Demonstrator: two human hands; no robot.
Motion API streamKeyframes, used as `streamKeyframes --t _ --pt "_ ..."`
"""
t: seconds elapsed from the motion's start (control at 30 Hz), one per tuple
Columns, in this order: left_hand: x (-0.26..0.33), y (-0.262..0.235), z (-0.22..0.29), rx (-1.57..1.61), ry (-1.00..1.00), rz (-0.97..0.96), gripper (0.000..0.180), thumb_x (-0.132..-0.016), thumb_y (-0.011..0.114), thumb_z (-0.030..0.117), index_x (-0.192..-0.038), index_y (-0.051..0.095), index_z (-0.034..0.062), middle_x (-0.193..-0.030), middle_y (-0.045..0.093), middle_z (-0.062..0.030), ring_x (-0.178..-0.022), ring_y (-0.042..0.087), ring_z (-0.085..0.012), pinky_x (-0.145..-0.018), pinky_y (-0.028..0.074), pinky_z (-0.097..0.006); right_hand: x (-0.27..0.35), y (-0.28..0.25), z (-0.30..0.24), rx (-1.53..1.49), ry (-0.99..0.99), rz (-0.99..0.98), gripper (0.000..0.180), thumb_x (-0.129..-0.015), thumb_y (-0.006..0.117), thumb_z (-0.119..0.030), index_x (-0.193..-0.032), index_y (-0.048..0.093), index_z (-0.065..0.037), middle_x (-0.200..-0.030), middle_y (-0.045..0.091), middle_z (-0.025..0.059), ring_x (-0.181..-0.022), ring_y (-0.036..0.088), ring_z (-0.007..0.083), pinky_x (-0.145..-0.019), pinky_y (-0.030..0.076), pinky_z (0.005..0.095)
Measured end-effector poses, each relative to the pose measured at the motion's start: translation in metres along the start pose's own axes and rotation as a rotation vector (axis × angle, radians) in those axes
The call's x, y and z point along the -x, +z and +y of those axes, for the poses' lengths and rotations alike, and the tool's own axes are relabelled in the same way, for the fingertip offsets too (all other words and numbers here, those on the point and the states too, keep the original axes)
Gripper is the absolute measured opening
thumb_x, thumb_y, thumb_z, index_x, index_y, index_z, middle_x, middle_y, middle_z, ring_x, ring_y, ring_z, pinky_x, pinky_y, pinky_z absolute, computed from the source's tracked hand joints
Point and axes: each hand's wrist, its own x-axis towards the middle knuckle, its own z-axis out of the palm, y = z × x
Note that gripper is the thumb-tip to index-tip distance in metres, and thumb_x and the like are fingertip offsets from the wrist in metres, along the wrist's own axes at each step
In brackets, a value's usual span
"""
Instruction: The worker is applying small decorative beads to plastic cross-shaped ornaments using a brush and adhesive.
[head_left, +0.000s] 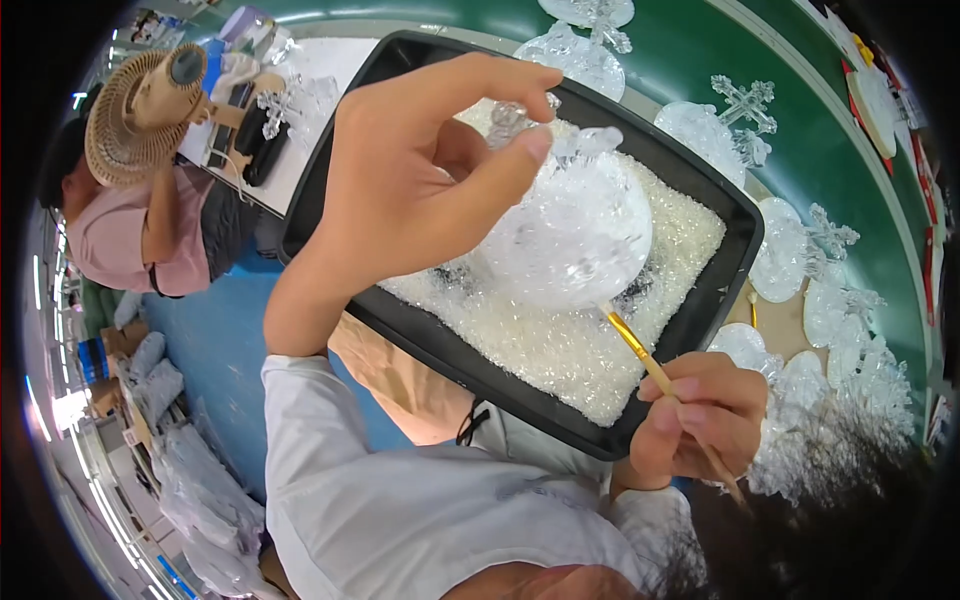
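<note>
My left hand [395,180] is closed in a pinch on the clear upper part of a transparent ornament. Its frosted round base [570,235] is tilted over a black tray [745,225] of white, glittering granules [560,360]. Fingers partly cover the ornament's upper part. A thin wooden paintbrush [640,350] with a gold ferrule is gripped in my right hand [705,415]. The brush tip is at the lower edge of the round base; whether it touches cannot be made out.
More clear ornaments with cross tops [745,105] and round bases [783,250] stand beyond and right of the tray on a green surface [690,45]. Another brush [753,310] lies among them. At left, a person in pink [140,235] sits near a tan fan [140,115].
</note>
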Motion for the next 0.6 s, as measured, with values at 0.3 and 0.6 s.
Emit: streamKeyframes --t 0.3,0.6 --pt "0.0 0.001 0.0 0.063 -0.01 0.083 0.01 -0.086 0.065 -0.001 -0.096 0.061 -0.0032 -0.112 0.068 -0.0137 -0.057 0.058 0.0001 -0.047 0.05 -0.017 -0.003 0.006 -0.002 0.237 -0.075 -0.065 0.013 -0.084 0.065 -0.004 -0.095 0.057 -0.002 -0.086 0.054 0.0142 -0.057 0.06 0.0221 -0.049 0.051 0.0269" --pt "-0.005 -0.005 0.01 0.098 -0.062 0.06 0.012 -0.082 0.071 0.002 -0.09 0.063 -0.0037 -0.1 0.069 -0.0197 -0.052 0.059 -0.0018 -0.043 0.041 -0.015 -0.007 0.012 0.004 0.241 -0.097 -0.114 0.013 -0.079 0.067 0.005 -0.088 0.059 0.0 -0.086 0.06 0.0177 -0.06 0.065 0.0266 -0.052 0.055 0.0305"
